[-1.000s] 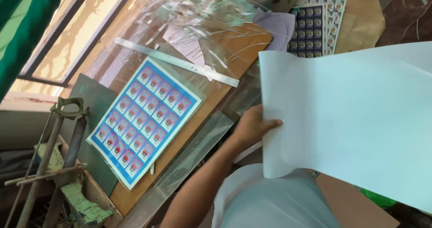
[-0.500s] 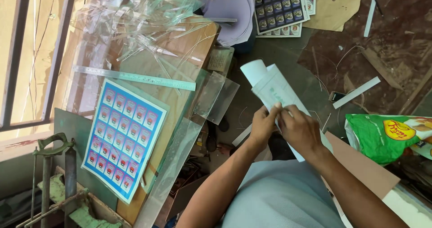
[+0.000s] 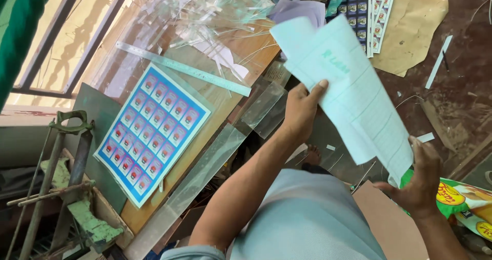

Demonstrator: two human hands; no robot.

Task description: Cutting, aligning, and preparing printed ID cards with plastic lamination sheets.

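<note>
Step in hand, as judged: the person is spreading a large pale-green, partly curled paper sheet [image 3: 353, 91] above the cluttered floor. The left hand [image 3: 302, 108] pinches its near edge, thumb on top. The right hand [image 3: 423, 178] clamps the lower corner. The sheet hangs right of the blue printed sticker sheet [image 3: 154, 129]. Flattening it would need both grips pulled apart.

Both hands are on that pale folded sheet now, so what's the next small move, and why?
Probably lower the pale sheet flat toward the wooden board. The left hand pinches its near edge and the right hand its lower corner, so it hangs in mid-air, curled and half folded, over cluttered floor.
</note>
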